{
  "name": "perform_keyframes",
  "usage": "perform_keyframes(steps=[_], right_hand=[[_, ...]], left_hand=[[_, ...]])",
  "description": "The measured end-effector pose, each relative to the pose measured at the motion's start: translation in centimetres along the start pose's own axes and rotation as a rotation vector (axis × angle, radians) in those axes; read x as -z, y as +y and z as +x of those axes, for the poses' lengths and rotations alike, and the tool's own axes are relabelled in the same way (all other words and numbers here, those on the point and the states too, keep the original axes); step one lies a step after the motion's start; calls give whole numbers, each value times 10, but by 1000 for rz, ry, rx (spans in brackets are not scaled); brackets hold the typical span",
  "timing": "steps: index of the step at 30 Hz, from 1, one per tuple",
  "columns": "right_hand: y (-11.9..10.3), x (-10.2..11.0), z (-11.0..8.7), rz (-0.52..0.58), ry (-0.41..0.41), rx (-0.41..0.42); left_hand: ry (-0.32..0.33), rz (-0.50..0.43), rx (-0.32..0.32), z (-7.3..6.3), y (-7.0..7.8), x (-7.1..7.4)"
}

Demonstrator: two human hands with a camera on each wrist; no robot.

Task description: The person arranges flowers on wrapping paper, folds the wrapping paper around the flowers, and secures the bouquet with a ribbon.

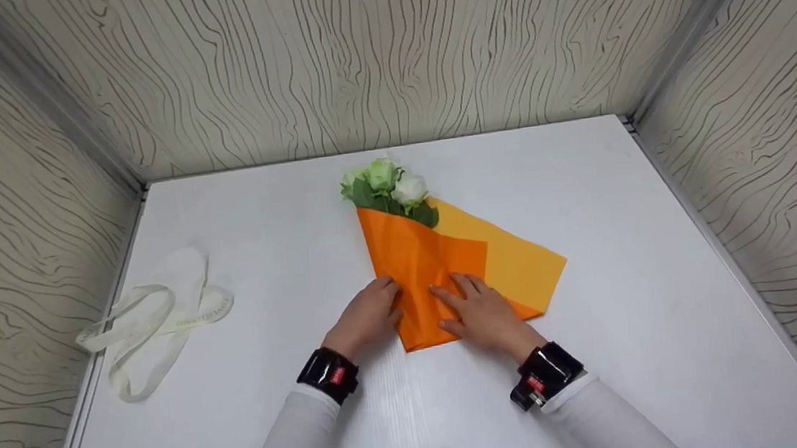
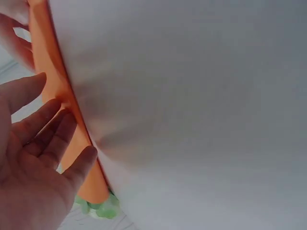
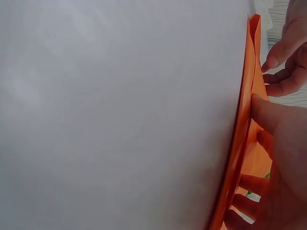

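A bouquet of white-green roses (image 1: 383,175) with dark leaves lies in orange wrapping paper (image 1: 408,252), blooms toward the back. The left flap is folded over the stems, which are hidden. My left hand (image 1: 367,317) rests at the wrapper's left edge; in the left wrist view its loosely bent fingers (image 2: 60,129) touch the paper's side. My right hand (image 1: 486,317) lies on the front of the wrapper, spread fingertips pressing the orange fold. To its right, a yellow-orange flap of paper (image 1: 517,264) lies spread out flat.
A loose cream ribbon (image 1: 144,329) with printed lettering lies in loops at the left of the white table (image 1: 669,345), partly over its edge. Wood-grain patterned panels (image 1: 383,52) stand behind the table and at both sides.
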State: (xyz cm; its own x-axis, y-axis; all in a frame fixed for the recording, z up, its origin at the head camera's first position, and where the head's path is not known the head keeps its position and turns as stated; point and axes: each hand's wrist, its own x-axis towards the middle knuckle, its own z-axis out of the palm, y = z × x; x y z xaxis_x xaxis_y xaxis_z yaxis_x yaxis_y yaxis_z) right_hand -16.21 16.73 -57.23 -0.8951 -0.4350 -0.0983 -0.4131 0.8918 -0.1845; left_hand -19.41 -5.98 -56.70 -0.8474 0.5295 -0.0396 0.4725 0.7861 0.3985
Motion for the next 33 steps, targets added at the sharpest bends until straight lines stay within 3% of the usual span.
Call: perform_keyframes(steps=[4,8,14,17,25,33], right_hand=[[0,-1,0,1,10,-5],[0,-2,0,-2,10,-6],[-3,-3,2,-7,3,5],[-2,-2,2,-27,6,-15],[-6,-1,3,-40,-2,-51],[-8,0,4,-56,-5,-56]], left_hand=[[11,-13,57,15,-11,6],[47,-8,73,26,-20,9],[81,60,104,31,-25,10],[67,98,97,31,-23,7],[-47,226,126,12,-12,-2],[-109,309,80,-20,16,-5]])
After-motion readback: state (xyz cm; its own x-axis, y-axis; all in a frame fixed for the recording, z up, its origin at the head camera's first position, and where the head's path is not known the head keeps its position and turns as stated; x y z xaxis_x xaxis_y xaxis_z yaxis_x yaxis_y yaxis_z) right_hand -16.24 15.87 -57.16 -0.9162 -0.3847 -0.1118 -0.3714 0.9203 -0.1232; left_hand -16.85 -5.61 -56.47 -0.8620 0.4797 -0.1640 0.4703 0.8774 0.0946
